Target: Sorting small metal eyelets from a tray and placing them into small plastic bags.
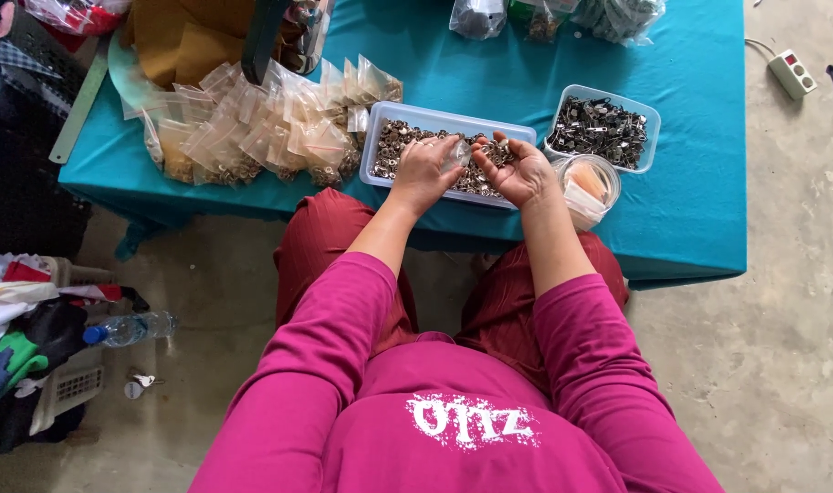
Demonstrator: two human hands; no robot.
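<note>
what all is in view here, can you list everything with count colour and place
teal cloth-covered table: one, across the top
long clear plastic tray of small metal parts: one, under the hands
square clear plastic tub of dark metal clips: one, right of the tray
round clear plastic container: one, near the table's front edge
small clear zip bags of metal parts: a pile, too many to count, left of the tray
clear plastic water bottle with blue cap: one, on the floor at left
white power strip: one, on the floor at top right
left hand: over the tray, fingers on a small clear bag
right hand: palm up, cupping a few small parts
</note>
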